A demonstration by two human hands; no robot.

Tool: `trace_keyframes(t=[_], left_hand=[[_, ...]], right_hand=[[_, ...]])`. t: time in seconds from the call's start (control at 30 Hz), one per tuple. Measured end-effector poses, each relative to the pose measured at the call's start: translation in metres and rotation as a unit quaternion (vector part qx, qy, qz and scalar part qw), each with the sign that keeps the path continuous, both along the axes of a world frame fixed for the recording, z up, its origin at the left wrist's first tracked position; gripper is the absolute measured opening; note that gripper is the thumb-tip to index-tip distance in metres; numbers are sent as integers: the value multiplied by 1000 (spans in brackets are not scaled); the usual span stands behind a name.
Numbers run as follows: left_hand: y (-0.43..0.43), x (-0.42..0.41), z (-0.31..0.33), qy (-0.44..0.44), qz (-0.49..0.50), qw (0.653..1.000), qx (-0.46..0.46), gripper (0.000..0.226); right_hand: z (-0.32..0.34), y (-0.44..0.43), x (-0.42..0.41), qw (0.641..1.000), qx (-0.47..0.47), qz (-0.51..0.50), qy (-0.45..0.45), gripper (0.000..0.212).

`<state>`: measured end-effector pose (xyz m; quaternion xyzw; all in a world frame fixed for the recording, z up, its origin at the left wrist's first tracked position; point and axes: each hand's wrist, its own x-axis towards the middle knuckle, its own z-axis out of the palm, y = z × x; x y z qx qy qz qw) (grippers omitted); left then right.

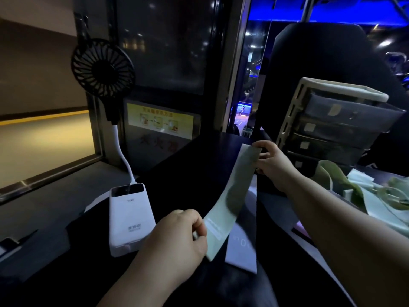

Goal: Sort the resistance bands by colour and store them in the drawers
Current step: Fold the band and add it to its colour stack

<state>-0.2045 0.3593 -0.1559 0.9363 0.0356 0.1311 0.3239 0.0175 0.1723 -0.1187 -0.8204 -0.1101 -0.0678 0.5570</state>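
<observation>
Both hands pinch the band [234,191], left hand [177,235] near, right hand [274,165] far: light, limp, stretchy; best held by its ends.

dark table [199,165] — power bank [130,220], drawers [332,129], green bands [376,191].

stretched flat elastic resistance band [232,193]: pale green, white stitched patch
slim rectangular power bank [130,220]: white
round handheld fan [103,67]: black
plastic drawer unit [332,122]: cream frame, dark translucent drawers
worktop [188,173]: black

The left hand [177,235] is pinching the near end of a pale green band [234,189] with curled fingers. The right hand [274,165], forearm extended, is gripping the far end.
</observation>
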Motion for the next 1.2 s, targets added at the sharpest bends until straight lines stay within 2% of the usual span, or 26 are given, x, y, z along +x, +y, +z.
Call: trace_keyframes(t=[0.23,0.4,0.47,0.73,1.2], left_hand=[[-1,-3,-1,-17,17,999,49,8],[1,-2,-3,-4,26,998,63,7],[2,-2,-4,1,31,997,67,7],[0,-1,-5,3,35,997,66,5],[-4,-1,2,38,26,996,82,6]], right_hand=[[-15,29,11,997,-74,-22,-29,50],[-26,44,16,980,-177,-34,-83,25],[-30,48,20,974,-206,-36,-87,31],[-46,55,33,965,-239,-51,-93,18],[-51,53,39,934,-343,-59,-85,14]])
